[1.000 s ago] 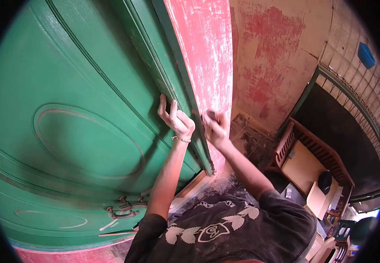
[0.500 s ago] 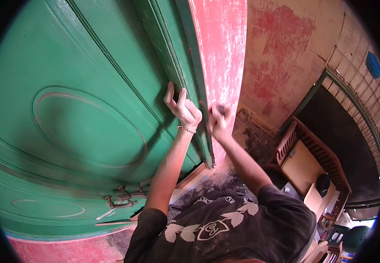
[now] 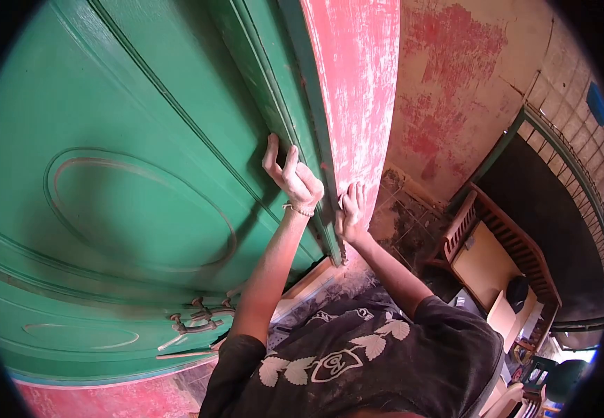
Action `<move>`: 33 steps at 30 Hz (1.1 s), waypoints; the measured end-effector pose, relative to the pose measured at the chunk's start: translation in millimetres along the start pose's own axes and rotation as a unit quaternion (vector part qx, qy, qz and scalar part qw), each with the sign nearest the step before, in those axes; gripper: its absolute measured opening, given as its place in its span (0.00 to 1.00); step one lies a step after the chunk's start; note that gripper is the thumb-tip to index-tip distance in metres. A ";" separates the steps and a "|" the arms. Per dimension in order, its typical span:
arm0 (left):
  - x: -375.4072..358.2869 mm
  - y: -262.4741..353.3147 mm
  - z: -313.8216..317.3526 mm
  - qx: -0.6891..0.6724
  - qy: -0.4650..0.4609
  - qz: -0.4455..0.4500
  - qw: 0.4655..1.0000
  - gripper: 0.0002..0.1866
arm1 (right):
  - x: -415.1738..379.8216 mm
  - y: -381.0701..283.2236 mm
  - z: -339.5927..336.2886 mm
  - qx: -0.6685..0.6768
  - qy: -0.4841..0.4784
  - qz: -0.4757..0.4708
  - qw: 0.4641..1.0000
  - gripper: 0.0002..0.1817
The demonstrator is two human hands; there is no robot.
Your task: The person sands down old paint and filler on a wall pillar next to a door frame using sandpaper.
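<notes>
Dusty with pale powder, my left hand (image 3: pixel 293 177) rests against the green door frame (image 3: pixel 264 76), its fingers apart and nothing seen in it; a beaded bracelet is on the wrist. Just right of the frame, my right hand (image 3: pixel 353 211) lies against the pink wall edge (image 3: pixel 361 90), where the paint is scuffed with white. Its fingers are bent and close together, and whatever may be under them is hidden. The green door (image 3: pixel 121 209) with oval mouldings fills the left side.
A metal handle and lock piece (image 3: pixel 197 320) shows low on the door. At right stand a wooden bench (image 3: pixel 525 244) with a board (image 3: pixel 483 261) and a dark cap on it, and a metal gate (image 3: pixel 539 202). A peeling wall (image 3: pixel 448 90) is behind.
My right hand has moved down the pink wall edge towards my body, and its fingers now point up along the surface. My left hand stays at nearly the same spot on the frame.
</notes>
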State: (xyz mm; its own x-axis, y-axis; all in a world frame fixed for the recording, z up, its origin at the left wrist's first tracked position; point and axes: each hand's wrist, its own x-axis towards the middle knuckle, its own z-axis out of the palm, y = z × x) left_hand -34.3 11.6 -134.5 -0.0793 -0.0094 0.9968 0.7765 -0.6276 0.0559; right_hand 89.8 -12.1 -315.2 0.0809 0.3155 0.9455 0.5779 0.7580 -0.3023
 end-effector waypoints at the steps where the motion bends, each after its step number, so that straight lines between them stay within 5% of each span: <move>1: 0.1 0.0 0.5 -0.005 0.002 0.000 1.000 0.18 | 17.3 1.2 7.4 0.013 0.023 0.000 1.000 0.27; 5: -6.1 1.8 -5.5 0.005 -0.015 -0.010 1.000 0.19 | 212.2 -50.9 -13.4 0.093 0.086 -0.053 0.990 0.29; 8: -5.6 2.2 -3.3 -0.016 -0.005 -0.022 1.000 0.20 | 277.7 -64.3 -23.0 0.104 0.095 -0.108 0.984 0.28; 16: -5.0 7.8 -5.5 -0.029 0.007 -0.042 0.999 0.20 | 107.7 -24.1 -16.6 -0.009 -0.025 -0.065 0.998 0.31; 20: -2.4 8.2 -6.8 -0.043 0.013 -0.035 0.998 0.24 | 252.2 -65.6 -29.0 0.034 0.036 -0.031 0.998 0.28; 24: -1.2 8.7 -7.4 -0.052 0.015 -0.035 0.998 0.25 | 455.2 -117.3 -56.5 0.004 0.080 -0.214 0.974 0.28; 29: -7.0 2.3 -4.7 -0.053 0.016 -0.026 0.998 0.22 | 686.8 -164.4 -63.9 0.001 0.190 -0.306 0.933 0.21; 33: 31.0 7.6 -16.7 -0.067 -0.017 -0.051 0.996 0.17 | 686.8 -172.2 -74.9 0.024 0.158 -0.308 0.938 0.21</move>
State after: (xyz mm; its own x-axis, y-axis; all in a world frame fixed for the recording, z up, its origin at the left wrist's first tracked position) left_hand -41.2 -6.5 -104.1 -0.1308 0.0841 0.9878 0.6756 -0.7217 0.1509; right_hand 106.7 31.3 395.3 -0.0150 -0.3698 0.9290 0.5584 0.7676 0.3146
